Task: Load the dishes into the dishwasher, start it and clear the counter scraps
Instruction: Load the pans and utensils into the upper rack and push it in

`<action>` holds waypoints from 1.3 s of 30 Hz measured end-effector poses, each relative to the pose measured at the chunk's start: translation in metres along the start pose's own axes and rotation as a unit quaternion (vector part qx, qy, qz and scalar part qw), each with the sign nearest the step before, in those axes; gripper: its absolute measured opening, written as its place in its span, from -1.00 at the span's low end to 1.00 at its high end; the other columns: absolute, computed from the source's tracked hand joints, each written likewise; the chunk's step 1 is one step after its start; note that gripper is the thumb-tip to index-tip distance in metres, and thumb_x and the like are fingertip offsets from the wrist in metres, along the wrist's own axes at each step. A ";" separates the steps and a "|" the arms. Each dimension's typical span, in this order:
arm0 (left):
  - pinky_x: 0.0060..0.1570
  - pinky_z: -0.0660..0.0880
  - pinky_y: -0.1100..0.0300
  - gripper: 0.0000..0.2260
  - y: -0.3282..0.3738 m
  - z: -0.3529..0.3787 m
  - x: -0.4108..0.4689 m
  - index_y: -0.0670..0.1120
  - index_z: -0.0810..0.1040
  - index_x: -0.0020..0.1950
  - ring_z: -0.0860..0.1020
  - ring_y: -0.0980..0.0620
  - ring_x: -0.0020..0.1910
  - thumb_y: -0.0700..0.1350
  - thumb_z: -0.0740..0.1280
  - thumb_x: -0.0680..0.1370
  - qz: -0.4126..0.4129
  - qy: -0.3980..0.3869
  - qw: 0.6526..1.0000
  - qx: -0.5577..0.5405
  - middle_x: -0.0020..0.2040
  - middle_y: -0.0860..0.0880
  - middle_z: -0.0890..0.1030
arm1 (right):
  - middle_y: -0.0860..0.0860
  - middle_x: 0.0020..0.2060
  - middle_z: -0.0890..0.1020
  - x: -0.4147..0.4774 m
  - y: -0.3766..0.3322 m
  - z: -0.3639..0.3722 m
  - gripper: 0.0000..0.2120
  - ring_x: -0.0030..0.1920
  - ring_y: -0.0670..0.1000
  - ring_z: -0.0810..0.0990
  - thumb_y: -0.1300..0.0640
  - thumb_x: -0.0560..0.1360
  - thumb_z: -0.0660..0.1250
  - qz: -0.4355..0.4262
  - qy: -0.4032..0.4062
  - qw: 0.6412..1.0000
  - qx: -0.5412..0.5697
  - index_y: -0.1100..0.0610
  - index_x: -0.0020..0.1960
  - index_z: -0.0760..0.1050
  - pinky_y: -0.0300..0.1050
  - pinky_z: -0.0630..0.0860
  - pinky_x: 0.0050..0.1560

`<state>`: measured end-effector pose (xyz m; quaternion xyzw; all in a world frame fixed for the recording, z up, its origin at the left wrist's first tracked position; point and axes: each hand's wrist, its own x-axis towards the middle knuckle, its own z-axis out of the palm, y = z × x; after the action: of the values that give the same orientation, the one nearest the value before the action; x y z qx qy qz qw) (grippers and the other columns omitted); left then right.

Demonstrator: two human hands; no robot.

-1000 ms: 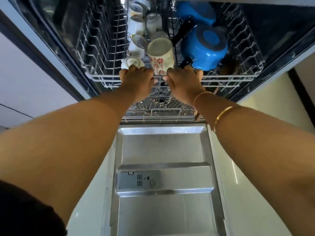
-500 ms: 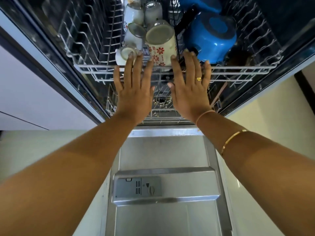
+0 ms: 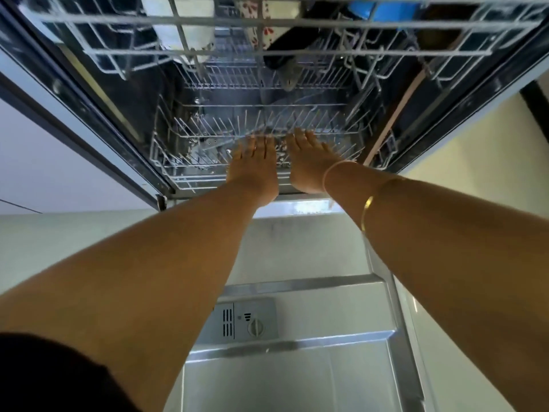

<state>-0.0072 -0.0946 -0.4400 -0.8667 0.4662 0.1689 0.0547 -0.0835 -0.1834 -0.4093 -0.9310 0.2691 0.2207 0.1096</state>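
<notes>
Hands reach side by side into the dishwasher (image 3: 98, 84): the left hand (image 3: 252, 165) and the right hand (image 3: 309, 165) lie flat, palms down, at the front edge of the lower rack (image 3: 184, 162). The fingers (image 3: 261, 147) of both are straight and released, grasping nothing. Motion blur hides whether they press on the rack wire or hover just above it. Flat palms rather than a grip suggest a push, so the step in hand is probably sliding this rack home. The rack looks bare of dishes, with only its upright tines showing. The dishes sit above in the upper rack (image 3: 219, 20), which fills the top of the view: a white mug (image 3: 196, 34), a flowered mug (image 3: 269, 34) beside it, and a blue pot (image 3: 383, 10) to the right, all seen from below through the wire. The door (image 3: 326, 307) lies folded down beneath the forearms, its detergent dispenser (image 3: 243, 322) facing up. A thin bangle (image 3: 368, 209) circles the right forearm. The machine is not yet shut or started, and no worktop is in view.
</notes>
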 end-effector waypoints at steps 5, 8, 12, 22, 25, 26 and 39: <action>0.49 -0.14 0.02 -0.31 0.001 0.011 0.000 -0.16 -0.15 0.53 -0.08 -0.10 0.53 -0.16 0.20 0.54 0.010 0.001 1.000 -0.019 0.56 -0.12 -0.08 | 0.07 0.54 -0.16 0.002 -0.001 0.023 -0.27 0.53 0.09 -0.20 0.17 0.55 0.14 0.013 -0.008 1.000 0.022 0.14 0.54 -0.24 0.11 -0.16 0.50; 0.50 -0.10 0.02 -0.33 0.003 0.012 -0.012 -0.15 -0.13 0.54 -0.05 -0.12 0.53 -0.16 0.19 0.54 0.011 0.004 1.000 -0.019 0.55 -0.13 -0.04 | 0.09 0.54 -0.13 -0.010 -0.007 0.030 -0.27 0.53 0.11 -0.18 0.16 0.54 0.15 0.029 0.016 0.999 0.036 0.16 0.54 -0.21 0.09 -0.15 0.51; 0.50 -0.08 0.01 -0.35 0.015 0.018 -0.048 -0.16 -0.15 0.53 -0.05 -0.12 0.53 -0.11 0.16 0.57 0.007 -0.036 0.999 0.003 0.55 -0.14 -0.06 | 0.10 0.54 -0.14 -0.044 -0.018 0.047 -0.27 0.52 0.13 -0.20 0.13 0.55 0.16 0.032 -0.021 0.999 0.027 0.17 0.53 -0.22 0.08 -0.16 0.51; 0.50 -0.09 0.05 -0.40 0.040 0.021 -0.142 -0.17 -0.06 0.54 0.03 -0.11 0.52 -0.19 0.13 0.56 0.016 -0.114 0.993 -0.019 0.55 -0.15 0.03 | 0.13 0.53 -0.11 -0.134 -0.027 0.074 -0.34 0.53 0.16 -0.16 0.20 0.57 0.08 0.012 -0.090 0.995 0.031 0.19 0.53 -0.21 0.06 -0.14 0.51; 0.50 -0.06 0.07 -0.43 0.047 0.033 -0.182 -0.17 -0.03 0.53 0.07 -0.11 0.51 -0.19 0.12 0.57 0.022 -0.137 0.990 -0.037 0.54 -0.14 0.07 | 0.11 0.53 -0.08 -0.175 -0.032 0.091 -0.37 0.53 0.15 -0.14 0.19 0.58 0.08 0.008 -0.097 0.994 0.041 0.18 0.54 -0.18 0.05 -0.14 0.51; 0.50 -0.07 0.07 -0.46 0.050 0.038 -0.198 -0.17 -0.03 0.53 0.08 -0.11 0.51 -0.17 0.09 0.59 0.022 -0.146 0.988 -0.042 0.54 -0.14 0.08 | 0.11 0.53 -0.07 -0.191 -0.035 0.098 -0.38 0.53 0.15 -0.14 0.19 0.58 0.07 0.008 -0.101 0.994 0.046 0.18 0.54 -0.17 0.04 -0.15 0.51; 0.50 -0.15 0.05 -0.52 0.099 0.087 -0.381 -0.18 -0.12 0.54 -0.05 -0.09 0.53 -0.07 -0.08 0.65 0.000 -0.287 0.954 -0.089 0.55 -0.13 -0.04 | 0.12 0.53 0.00 -0.369 -0.072 0.167 -0.44 0.53 0.13 -0.09 0.15 0.60 0.02 0.031 -0.199 0.973 0.115 0.20 0.54 -0.09 0.02 -0.16 0.51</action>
<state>-0.3032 0.1731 -0.3842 -0.7830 0.4135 0.4515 0.1093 -0.3820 0.0977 -0.3766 -0.8406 0.2943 0.3725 0.2609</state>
